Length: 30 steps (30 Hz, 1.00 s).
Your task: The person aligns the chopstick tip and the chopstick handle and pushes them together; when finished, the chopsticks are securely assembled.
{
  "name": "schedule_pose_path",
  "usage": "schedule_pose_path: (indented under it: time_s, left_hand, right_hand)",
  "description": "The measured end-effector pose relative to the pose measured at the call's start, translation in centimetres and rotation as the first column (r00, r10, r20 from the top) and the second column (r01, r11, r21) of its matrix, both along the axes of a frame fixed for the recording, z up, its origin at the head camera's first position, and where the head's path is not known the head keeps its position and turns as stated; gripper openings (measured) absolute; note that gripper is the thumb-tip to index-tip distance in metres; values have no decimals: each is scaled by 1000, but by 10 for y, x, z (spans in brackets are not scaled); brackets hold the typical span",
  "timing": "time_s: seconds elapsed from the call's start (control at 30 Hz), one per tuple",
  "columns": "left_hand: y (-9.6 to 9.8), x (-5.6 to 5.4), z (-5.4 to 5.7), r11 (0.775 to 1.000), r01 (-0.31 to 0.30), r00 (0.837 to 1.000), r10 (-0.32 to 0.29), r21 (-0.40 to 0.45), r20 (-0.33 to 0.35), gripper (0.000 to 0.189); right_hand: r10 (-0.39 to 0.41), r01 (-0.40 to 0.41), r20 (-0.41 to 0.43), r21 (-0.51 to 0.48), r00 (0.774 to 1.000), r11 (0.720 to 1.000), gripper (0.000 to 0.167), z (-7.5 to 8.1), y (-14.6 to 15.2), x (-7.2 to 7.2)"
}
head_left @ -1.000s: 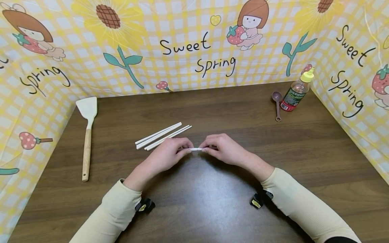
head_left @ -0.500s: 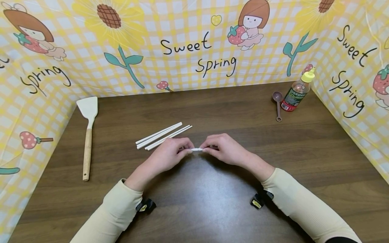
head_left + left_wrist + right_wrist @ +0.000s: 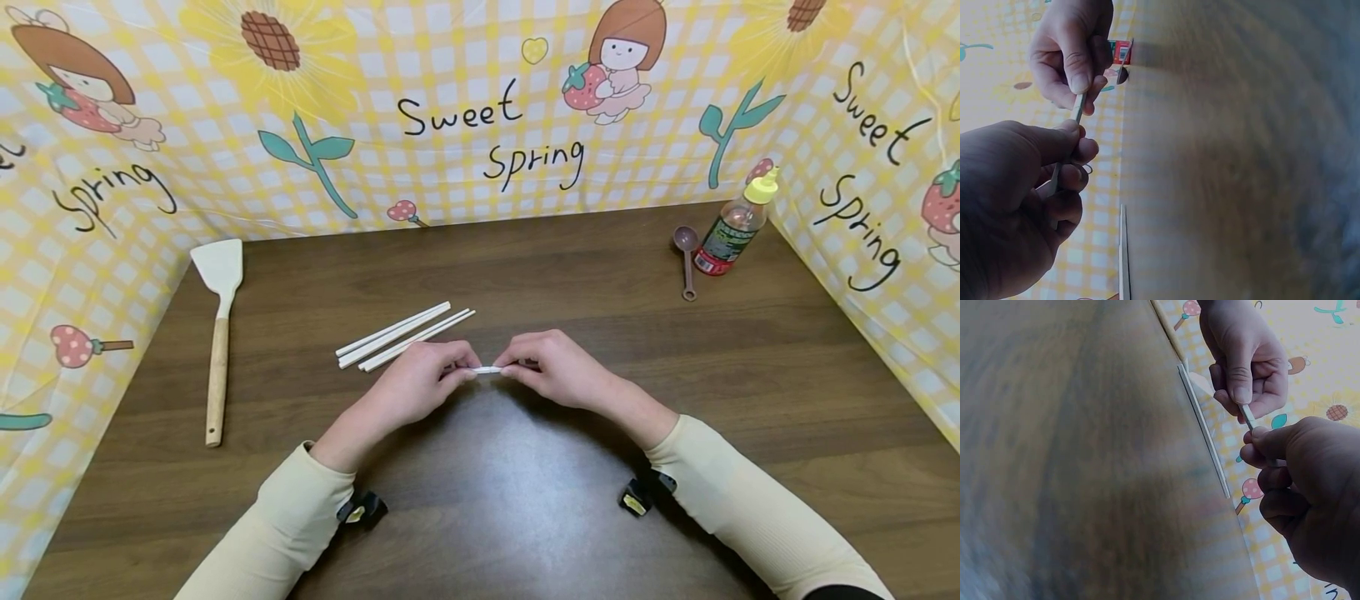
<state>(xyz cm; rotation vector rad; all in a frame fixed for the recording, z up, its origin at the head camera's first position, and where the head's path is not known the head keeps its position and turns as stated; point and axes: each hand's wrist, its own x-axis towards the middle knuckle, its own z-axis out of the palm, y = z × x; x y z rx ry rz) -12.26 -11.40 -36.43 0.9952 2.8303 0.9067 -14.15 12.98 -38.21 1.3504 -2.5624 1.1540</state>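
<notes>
Between my two hands a short length of a slim white chopstick (image 3: pixel 488 369) shows, lying roughly level, with a faint line near its middle. My left hand (image 3: pixel 412 379) pinches one side of it between thumb and fingertips. The other side is pinched by my right hand (image 3: pixel 558 367). Fingers hide the rest, so whether it is one piece or two cannot be told. In the left wrist view, a part of the chopstick (image 3: pixel 1055 179) shows behind the curled fingers. Just beyond my left hand, several more white chopsticks (image 3: pixel 393 335) lie slanted on the table.
A white spatula with a wooden handle (image 3: pixel 217 375) lies at the left of the brown table (image 3: pixel 570 267). At the back right are a brown measuring spoon (image 3: pixel 686 258) and a squeeze bottle (image 3: pixel 726 237) with a yellow cap. Yellow checked cloth (image 3: pixel 450 183) walls the back and sides.
Both hands keep their grip on the chopstick and hold almost the same pose. The whole view shifts a few pixels to the right. Everything on the table stays in place.
</notes>
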Motion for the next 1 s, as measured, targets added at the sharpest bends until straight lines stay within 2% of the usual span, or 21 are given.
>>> schedule_pose_path:
  time_s: [0.3,0.8,1.0]
  left_hand:
    - [0,1,-1,1000,0,1000,0,2,-7,5]
    - [2,2,-3,1000,11,999,-10,8,-50,7]
    - [1,2,-2,1000,6,999,-5,12,-41,9]
  right_hand:
    - [3,-3,4,1,1000,1000,8,3,-1,1]
    - [-1,0,-4,-6,1000,1000,8,-1,0,0]
    - [-5,5,3,-9,1000,1000,8,0,-1,1]
